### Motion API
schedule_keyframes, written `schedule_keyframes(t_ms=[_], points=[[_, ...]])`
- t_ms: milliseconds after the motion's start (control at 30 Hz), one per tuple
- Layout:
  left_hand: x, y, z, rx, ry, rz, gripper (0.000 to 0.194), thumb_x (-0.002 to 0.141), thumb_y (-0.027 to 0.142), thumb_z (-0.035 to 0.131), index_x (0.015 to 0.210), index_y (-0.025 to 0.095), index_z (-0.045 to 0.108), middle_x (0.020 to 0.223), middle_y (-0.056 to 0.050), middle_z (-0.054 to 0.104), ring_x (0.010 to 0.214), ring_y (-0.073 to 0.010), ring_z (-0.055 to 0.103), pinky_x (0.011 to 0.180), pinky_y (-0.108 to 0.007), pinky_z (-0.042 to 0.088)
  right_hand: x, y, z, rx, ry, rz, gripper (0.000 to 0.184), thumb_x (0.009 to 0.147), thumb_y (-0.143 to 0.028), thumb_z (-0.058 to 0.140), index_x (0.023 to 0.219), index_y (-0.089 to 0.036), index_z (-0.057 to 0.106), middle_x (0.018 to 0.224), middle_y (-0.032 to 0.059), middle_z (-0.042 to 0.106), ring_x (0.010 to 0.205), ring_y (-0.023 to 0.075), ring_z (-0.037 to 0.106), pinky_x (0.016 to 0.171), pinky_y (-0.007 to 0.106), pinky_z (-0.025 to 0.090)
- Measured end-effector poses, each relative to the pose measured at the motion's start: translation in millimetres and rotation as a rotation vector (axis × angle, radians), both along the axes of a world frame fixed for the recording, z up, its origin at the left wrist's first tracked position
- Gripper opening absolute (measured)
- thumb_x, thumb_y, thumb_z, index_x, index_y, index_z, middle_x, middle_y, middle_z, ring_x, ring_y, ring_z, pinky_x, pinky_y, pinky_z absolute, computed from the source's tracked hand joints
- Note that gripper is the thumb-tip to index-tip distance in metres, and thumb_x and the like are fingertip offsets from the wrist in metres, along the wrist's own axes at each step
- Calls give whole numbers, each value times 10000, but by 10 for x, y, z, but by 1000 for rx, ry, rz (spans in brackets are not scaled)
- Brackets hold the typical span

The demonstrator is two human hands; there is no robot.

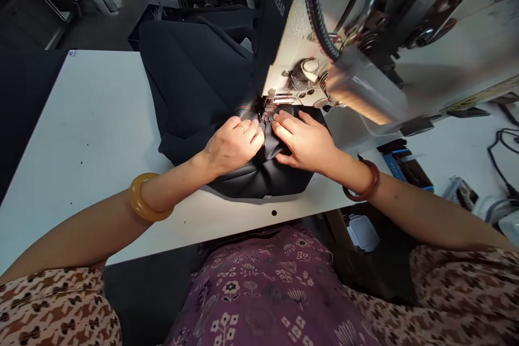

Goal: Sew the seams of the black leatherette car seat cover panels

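The left hand [235, 143] sits at 8 o'clock of the presser foot [266, 111], knuckles up, fingers bent close together; the right hand [306, 140] sits at 4 o'clock, flatter, fingers slightly apart, thumb pointing to 9. Whether either hand pinches a fold, I cannot tell, as the left fingertips are hidden. The black material [279, 179] lies on the counter [89, 124] beneath both hands, bulging toward 6 o'clock and spreading toward 10. It looks glossy and puckered near the hands, matte farther off, with orange stitching [246, 108] at 12 o'clock of the left hand
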State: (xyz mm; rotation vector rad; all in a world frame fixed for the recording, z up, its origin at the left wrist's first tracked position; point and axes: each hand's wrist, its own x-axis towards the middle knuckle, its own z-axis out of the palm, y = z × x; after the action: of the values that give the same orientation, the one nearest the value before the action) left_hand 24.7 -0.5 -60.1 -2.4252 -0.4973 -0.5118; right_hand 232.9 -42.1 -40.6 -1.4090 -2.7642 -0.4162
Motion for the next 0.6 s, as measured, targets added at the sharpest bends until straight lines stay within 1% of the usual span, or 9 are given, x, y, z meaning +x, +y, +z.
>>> schedule_keyframes(t_ms=[67, 133, 233, 300, 433, 533, 600], points=[[-54, 11, -18, -68, -51, -79, 281, 936, 232, 402, 957, 133, 664, 1009, -101, 701, 919, -195, 640, 712, -329, 463, 0, -34, -22, 6, -1, -8, 538, 810, -383, 529, 1252, -84, 465, 1360, 176, 475, 1303, 297, 398, 1014, 463, 340], [-80, 10, -30, -102, -89, -112, 263, 938, 258, 423, 945, 145, 661, 998, -95, 702, 947, -192, 634, 728, -330, 463, 6, -43, -28, -20, 21, -21, 529, 808, -395, 530, 1251, -111, 471, 1371, 155, 473, 1303, 290, 400, 1015, 464, 344], [-61, -12, -31, -150, -108, -92, 239, 930, 216, 421, 919, 138, 647, 990, -106, 698, 901, -192, 642, 702, -330, 450, 26, -11, -17, -56, 48, -38, 506, 794, -391, 545, 1238, -155, 489, 1373, 124, 479, 1304, 274, 403, 1029, 463, 338], [-30, -23, -26, -176, -115, -79, 232, 923, 184, 413, 908, 124, 637, 969, -115, 698, 876, -198, 645, 695, -333, 448, 43, 29, -9, -49, 55, -30, 511, 792, -394, 543, 1235, -145, 493, 1370, 127, 481, 1298, 266, 410, 1025, 457, 345], [28, 1, -40, -124, -99, -22, 253, 917, 133, 380, 924, 108, 631, 961, -123, 700, 877, -206, 656, 715, -335, 469, 69, 129, 0, -37, 94, -19, 575, 764, -425, 566, 1228, -95, 491, 1343, 157, 494, 1233, 289, 469, 977, 451, 382], [62, 39, -79, -72, -102, -12, 257, 907, 114, 381, 928, 103, 637, 963, -122, 704, 872, -202, 665, 725, -329, 486, 68, 209, -7, -76, 132, -41, 568, 750, -433, 580, 1203, -99, 507, 1247, 155, 557, 1142, 292, 529, 931, 426, 409], [70, 47, -104, -68, -119, -14, 253, 911, 136, 393, 943, 95, 640, 980, -126, 704, 909, -208, 662, 756, -332, 492, 66, 254, -24, -89, 147, -60, 591, 734, -440, 597, 1208, -101, 501, 1223, 153, 570, 1120, 294, 539, 921, 421, 416]])
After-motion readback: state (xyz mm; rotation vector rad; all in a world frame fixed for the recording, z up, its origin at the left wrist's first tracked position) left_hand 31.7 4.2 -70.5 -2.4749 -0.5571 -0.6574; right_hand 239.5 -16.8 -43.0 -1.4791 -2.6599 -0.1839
